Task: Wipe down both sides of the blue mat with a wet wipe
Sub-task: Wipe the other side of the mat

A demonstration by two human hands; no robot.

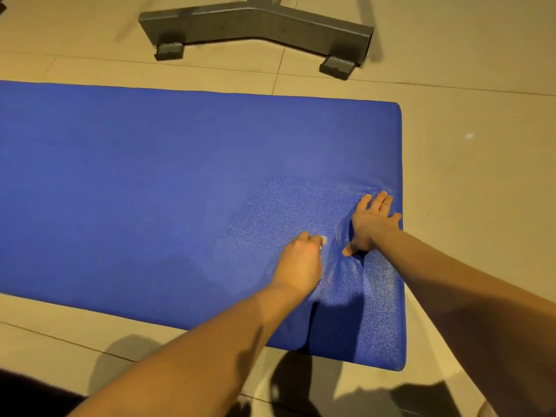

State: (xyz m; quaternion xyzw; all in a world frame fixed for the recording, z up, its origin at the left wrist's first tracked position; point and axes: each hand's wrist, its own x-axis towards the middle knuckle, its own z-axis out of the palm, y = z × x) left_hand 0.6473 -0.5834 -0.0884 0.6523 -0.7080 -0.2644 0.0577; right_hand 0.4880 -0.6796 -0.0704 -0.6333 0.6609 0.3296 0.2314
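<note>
The blue mat lies flat on the tiled floor and runs off the left edge of the view. My left hand is curled on the mat near its right end, gripping a small white wet wipe that peeks out past the knuckles. My right hand lies flat on the mat beside the right edge, fingers spread and pressing the foam down. A lighter patch with a damp sheen surrounds both hands.
A grey metal stand base with two feet sits on the beige floor tiles just beyond the mat's far edge. Bare floor lies to the right of the mat and in front of it.
</note>
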